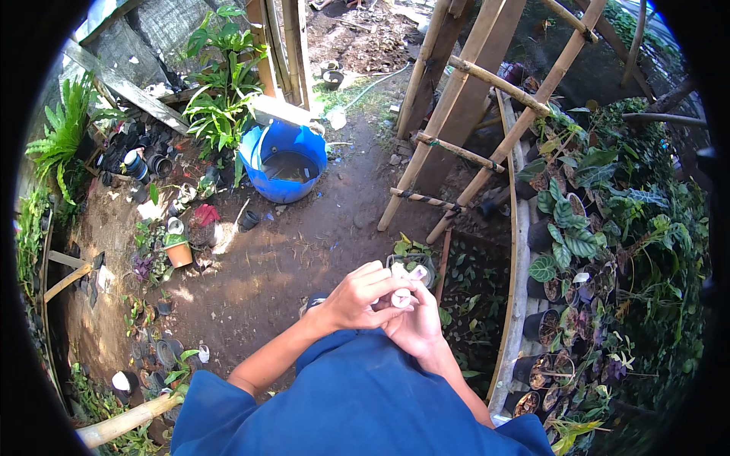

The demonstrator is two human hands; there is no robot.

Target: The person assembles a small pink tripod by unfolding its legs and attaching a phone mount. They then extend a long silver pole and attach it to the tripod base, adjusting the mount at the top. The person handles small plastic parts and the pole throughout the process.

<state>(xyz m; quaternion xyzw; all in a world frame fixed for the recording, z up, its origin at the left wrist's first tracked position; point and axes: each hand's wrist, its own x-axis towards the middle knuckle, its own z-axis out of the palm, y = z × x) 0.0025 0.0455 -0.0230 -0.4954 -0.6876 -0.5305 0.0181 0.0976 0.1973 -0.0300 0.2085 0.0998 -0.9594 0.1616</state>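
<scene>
In front of my blue shirt, my two hands meet at the middle of the view. My left hand has its fingers bent and pressed together around a small white cylindrical piece with a round end. My right hand closes on the same piece from the other side, its fingers curled up. A second small whitish part sticks out beyond the fingertips; whether it joins the first is hidden by the fingers. Just beyond the hands, a container with green leaves stands low down.
A broken-rimmed blue tub with dark liquid stands ahead. A bamboo ladder leans at the right, beside a raised edge lined with potted plants. An orange pot and several black pots lie left. A bamboo pole crosses lower left.
</scene>
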